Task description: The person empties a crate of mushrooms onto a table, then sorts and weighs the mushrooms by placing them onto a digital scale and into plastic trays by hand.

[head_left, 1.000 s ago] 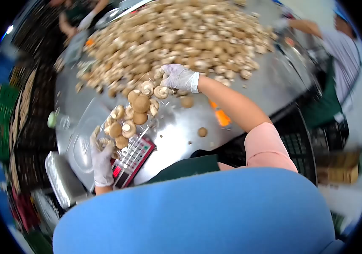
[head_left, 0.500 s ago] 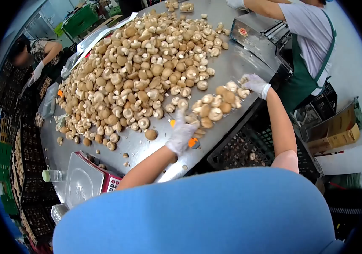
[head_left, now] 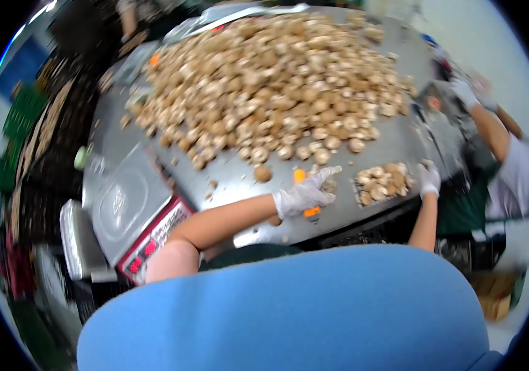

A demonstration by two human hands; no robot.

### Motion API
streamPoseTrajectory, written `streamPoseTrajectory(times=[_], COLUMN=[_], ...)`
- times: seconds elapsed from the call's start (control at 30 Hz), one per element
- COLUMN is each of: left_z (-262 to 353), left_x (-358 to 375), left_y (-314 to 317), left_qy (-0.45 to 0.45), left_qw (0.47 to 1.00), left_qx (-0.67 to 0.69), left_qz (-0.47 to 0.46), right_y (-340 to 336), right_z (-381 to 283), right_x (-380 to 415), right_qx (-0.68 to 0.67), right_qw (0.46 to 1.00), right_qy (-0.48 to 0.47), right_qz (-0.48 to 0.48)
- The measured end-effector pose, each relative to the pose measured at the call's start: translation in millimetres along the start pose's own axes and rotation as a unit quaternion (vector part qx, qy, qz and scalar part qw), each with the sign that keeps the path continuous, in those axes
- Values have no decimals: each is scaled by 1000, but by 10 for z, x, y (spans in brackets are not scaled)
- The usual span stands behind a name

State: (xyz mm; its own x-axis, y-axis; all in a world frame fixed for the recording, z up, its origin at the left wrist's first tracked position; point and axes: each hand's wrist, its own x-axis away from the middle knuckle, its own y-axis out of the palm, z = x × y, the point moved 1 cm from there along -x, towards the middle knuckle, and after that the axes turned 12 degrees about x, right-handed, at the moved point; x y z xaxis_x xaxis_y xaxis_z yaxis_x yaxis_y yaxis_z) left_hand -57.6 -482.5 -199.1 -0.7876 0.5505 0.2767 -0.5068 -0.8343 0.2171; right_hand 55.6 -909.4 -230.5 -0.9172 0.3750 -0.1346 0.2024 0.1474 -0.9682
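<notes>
A clear tray of mushrooms (head_left: 383, 184) sits near the front edge of the metal table. Alongside its right end is my gloved right hand (head_left: 429, 178), its fingers blurred close to the tray's edge. My left hand (head_left: 305, 195), in a pale thin glove, is left of the tray with its fingers spread. A brownish mushroom-like piece (head_left: 330, 185) shows between those fingers. Under this hand lies a tool with orange parts (head_left: 312, 213), partly covered by the glove. The big heap of mushrooms (head_left: 264, 86) rises behind both hands.
A scale (head_left: 129, 204) with a red display panel stands at the left, beside a shiny wrapped roll (head_left: 82, 241). At the right, a co-worker's gloved hand (head_left: 464, 93) is over a metal machine (head_left: 440, 127). Crates (head_left: 45, 154) are stacked on the far left.
My view has swung round to the right. My left hand has come away from the tray, which now lies flatter on the table. My right hand has stayed at its right end.
</notes>
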Motion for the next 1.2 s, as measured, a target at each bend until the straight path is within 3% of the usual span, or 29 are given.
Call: streamPoseTrajectory(times=[0.03, 0.07, 0.1, 0.13, 0.17, 0.23, 0.3, 0.33, 0.37, 0.4, 0.43, 0.47, 0.5, 0.57, 0.67, 0.77, 0.83, 0.9, 0.97, 1.2], left_z=[98, -136, -97, 31, 180, 441, 566, 529, 611, 395, 363, 336, 176, 76, 180, 69, -94, -320, -478, -735], left_x=[252, 338, 605, 960, 1354, 2061, 2755, 3199, 3589, 4047, 4390, 4576, 4703, 4629, 3877, 2948, 2426, 2044, 1817, 1720], left_y=[-146, -418, -661, -888, -1058, -1271, -1454, -1851, -1991, -2162, -2211, -2308, -2337, -2288, -1919, -1352, -1021, -760, -613, -437], left_qy=[35, 101, 105, 136, 160, 193, 187, 217, 115, 187, -16, -260, -305, -261, -34, 94, 122, 137, 141, 133], left_qw=[999, 995, 994, 983, 966, 916, 875, 681, 684, 523, 433, 435, 465, 507, 614, 768, 829, 859, 867, 877], left_qx=[19, -2, 4, -47, -103, -220, -46, -484, -434, -598, -630, -585, -554, -543, -544, -497, -479, -467, -466, -460], left_qz=[-32, -22, 40, 111, 176, 274, 444, 505, 575, 578, 645, 633, 620, 617, 571, 393, 261, 160, 101, 37], right_y=[65, 24, -77, -143, -221, -199, -173, -158, -89, -32, -12, -1, 21, 213, 332, 375, 473, 477, 419, 285], right_z=[19, -111, -368, -593, -833, -1289, -1657, -1789, -1862, -1910, -1923, -1916, -1894, -1801, -1826, -1902, -1921, -1908, -1928, -1950], right_x=[67, 189, 397, 615, 844, 1393, 1797, 1899, 1971, 1987, 2002, 2007, 1987, 1882, 1873, 1918, 1920, 1902, 1955, 2000], right_qx=[-81, -120, -168, -175, -108, -219, -156, -146, -194, -214, -229, -232, -235, -240, -258, -255, -241, -221, -295, -294], right_qw=[993, 987, 977, 957, 951, 918, 877, 861, 872, 870, 873, 882, 893, 885, 891, 889, 889, 893, 904, 909], right_qy=[-66, -73, -102, -198, -258, -309, -415, -448, -423, -418, -401, -378, -347, -351, -322, -318, -343, -343, -283, -262], right_qz=[62, 73, 80, 121, 130, 119, 185, 190, 150, 149, 157, 162, 166, 188, 189, 207, 186, 189, 128, 138])
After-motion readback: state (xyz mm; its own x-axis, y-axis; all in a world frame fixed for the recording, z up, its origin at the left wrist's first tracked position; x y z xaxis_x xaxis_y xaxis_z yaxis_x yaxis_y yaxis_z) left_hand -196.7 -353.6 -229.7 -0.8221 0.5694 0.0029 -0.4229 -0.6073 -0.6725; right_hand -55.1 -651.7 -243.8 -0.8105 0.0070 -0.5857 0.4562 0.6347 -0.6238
